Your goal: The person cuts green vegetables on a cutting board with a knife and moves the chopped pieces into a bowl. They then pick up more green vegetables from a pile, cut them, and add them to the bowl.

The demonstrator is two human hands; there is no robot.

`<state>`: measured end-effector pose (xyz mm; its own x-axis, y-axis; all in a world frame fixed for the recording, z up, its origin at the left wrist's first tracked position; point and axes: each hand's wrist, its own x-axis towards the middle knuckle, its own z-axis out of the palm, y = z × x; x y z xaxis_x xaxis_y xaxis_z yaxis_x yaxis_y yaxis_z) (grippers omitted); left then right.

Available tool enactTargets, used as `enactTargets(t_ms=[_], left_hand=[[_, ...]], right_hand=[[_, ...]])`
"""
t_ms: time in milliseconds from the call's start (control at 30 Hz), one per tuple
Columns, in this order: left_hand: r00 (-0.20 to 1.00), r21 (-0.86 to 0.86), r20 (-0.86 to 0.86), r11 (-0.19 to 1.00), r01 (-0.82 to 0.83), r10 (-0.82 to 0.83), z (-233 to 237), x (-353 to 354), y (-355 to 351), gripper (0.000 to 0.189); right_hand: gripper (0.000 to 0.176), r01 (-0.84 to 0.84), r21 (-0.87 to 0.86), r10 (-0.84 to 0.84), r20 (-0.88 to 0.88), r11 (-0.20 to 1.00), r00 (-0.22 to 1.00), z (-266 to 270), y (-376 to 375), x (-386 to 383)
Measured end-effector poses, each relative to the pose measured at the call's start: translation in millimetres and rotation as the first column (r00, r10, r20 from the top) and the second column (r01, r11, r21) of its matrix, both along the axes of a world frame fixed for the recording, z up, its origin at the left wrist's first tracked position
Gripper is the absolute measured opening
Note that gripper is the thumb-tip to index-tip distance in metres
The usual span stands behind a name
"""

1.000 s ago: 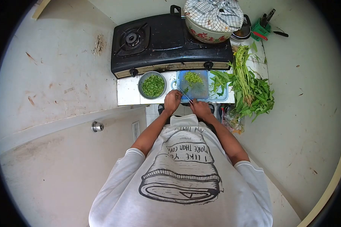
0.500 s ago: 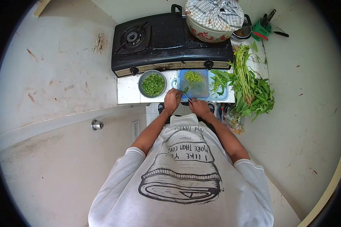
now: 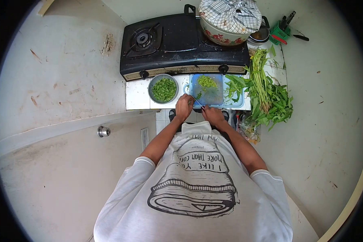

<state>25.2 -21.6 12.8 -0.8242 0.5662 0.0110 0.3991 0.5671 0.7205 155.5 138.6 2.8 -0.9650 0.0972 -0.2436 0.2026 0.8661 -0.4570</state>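
My right hand (image 3: 213, 114) is closed around a knife (image 3: 199, 103), whose blade slants up and left over the near edge of the blue cutting board (image 3: 213, 99). Beside the blade tip, my left hand (image 3: 184, 106) is closed with fingertips pressed down at the board's near left corner. A few bits of green (image 3: 199, 95) show by those fingers; what they pinch is mostly hidden. Chopped light-green stems (image 3: 207, 82) lie in a small heap further back on the board. To the left stands a grey bowl (image 3: 151, 96) of chopped green leaves (image 3: 164, 89).
Loose leaves (image 3: 236, 84) lie on the blue tray (image 3: 240, 103) at right. A large bunch of leafy greens (image 3: 266, 86) hangs over the counter's right end. Behind is a black gas stove (image 3: 179, 38) with a cloth-topped pot (image 3: 224, 37). A green basket (image 3: 279, 32) holds utensils.
The whole view has shifted slightly. The knife has turned a little at the near edge of the board; both hands stay in nearly the same place.
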Motion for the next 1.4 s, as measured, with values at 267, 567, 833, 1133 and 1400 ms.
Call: enactTargets(t_ms=[267,567,833,1133,1400], left_hand=[[0.999,-0.052,-0.014,0.998,0.038,-0.039,6.0,4.2,-0.2,0.011],[1.0,-0.035,-0.017,0.999,0.004,-0.005,-0.4,7.1,-1.5,0.012],[0.985,-0.009,-0.133,0.994,0.107,-0.107,-6.7,2.1,0.1,0.01],[0.985,-0.012,-0.102,0.99,0.142,-0.142,-6.9,-17.8,23.1,0.01],[0.993,-0.041,-0.038,0.993,0.113,-0.115,-5.0,-21.3,29.6,0.008]], right_hand=[[0.038,0.005,0.007,-0.005,0.015,1.0,1.0,-2.2,1.0,-6.8],[0.035,-0.012,0.052,0.012,0.001,0.999,1.0,-1.3,21.3,9.7],[0.036,0.06,-0.01,-0.059,0.066,0.998,0.996,2.7,45.2,2.6],[0.038,0.147,-0.032,-0.147,0.025,0.989,0.989,8.1,47.4,7.5],[0.037,0.139,-0.068,-0.136,0.045,0.988,0.99,4.1,30.4,6.0]])
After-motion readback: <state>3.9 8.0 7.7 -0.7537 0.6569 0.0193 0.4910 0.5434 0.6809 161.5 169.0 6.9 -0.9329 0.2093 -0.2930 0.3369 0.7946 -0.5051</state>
